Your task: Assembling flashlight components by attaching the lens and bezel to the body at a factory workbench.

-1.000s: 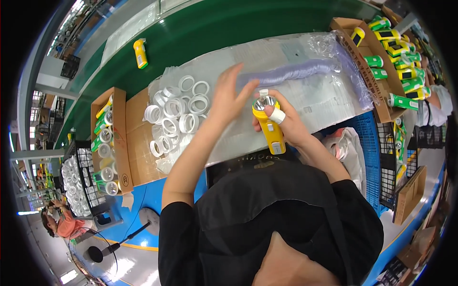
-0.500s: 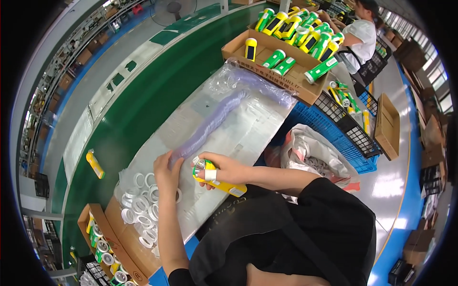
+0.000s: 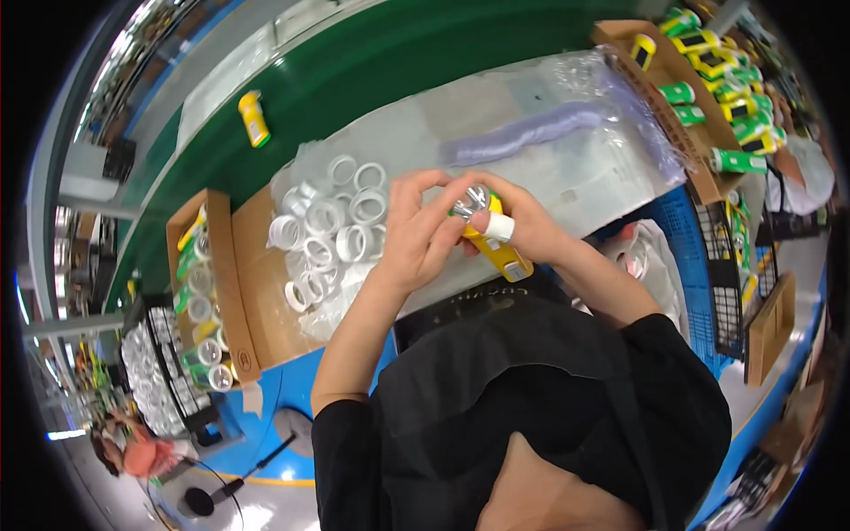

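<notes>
A yellow and green flashlight [image 3: 506,255] is gripped in my right hand [image 3: 529,219], with its shiny reflector end tilted up and leftward. A white wrap [image 3: 500,227] covers part of that hand's thumb. My left hand [image 3: 416,232] meets the reflector end with bent, closed fingers. Whatever may be between those fingertips is too small to make out. Just left of this hand, many white rings [image 3: 325,217] lie loose on clear plastic. Beyond both hands, a long purple-tinted stack of thin discs [image 3: 531,134] stretches across the grey work surface [image 3: 567,181].
One yellow flashlight [image 3: 253,119] lies on the green belt [image 3: 372,84]. Cardboard boxes of flashlights stand at left [image 3: 232,292] and far right [image 3: 660,111]. Blue crates [image 3: 701,265] and a white sack [image 3: 660,265] are at my right. A person [image 3: 801,177] sits beyond the right box.
My view has swung so the scene appears turned. My left hand has left the end of the purple disc stack and come to the flashlight's reflector end. My right hand still holds the flashlight.
</notes>
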A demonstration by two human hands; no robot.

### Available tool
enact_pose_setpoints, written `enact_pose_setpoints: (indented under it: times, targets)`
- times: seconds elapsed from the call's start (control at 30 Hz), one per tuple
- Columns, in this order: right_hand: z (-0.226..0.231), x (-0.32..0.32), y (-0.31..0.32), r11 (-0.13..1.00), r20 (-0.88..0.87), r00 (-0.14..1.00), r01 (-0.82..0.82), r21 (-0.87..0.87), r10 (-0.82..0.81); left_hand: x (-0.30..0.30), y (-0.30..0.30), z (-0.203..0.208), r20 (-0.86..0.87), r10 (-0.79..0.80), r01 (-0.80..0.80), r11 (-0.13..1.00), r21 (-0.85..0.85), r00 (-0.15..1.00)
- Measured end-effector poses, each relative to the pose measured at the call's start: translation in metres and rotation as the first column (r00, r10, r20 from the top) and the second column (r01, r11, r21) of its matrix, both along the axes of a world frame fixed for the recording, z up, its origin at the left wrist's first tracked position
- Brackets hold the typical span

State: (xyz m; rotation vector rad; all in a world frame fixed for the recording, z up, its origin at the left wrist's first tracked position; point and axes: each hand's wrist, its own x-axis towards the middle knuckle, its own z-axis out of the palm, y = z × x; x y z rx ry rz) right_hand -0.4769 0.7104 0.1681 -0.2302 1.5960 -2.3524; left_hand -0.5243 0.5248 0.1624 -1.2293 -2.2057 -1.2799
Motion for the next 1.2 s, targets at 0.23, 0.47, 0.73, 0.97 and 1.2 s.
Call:
enact_pose_setpoints:
  times: [0.23,0.47,0.73,0.97,1.2]
  targets:
    - [-0.009,-0.001,-0.021,0.993,0.028,0.992,-0.121,0.013,0.12,0.01,-0.017,-0.007,-0.027,-0.044,0.045,0.998,0.035,0.999]
    - [-0.014,-0.007,-0.025,0.971,0.066,0.969,-0.238,-0.015,0.238,0.006,-0.019,-0.019,-0.03,-0.057,0.06,0.992,0.112,0.998]
    - [-0.01,-0.026,-0.036,0.982,0.047,0.987,-0.151,-0.114,0.157,-0.014,-0.019,-0.013,-0.06,0.012,-0.002,0.987,0.163,0.998]
    - [-0.032,-0.063,-0.04,0.995,-0.335,0.938,0.098,0.015,-0.087,-0.078,-0.048,-0.01,-0.045,0.517,-0.471,0.737,-0.485,0.855]
    - [-0.024,-0.059,-0.042,0.993,-0.366,0.925,0.114,0.026,-0.097,-0.09,-0.046,-0.031,-0.026,0.539,-0.389,0.574,-0.721,0.842]
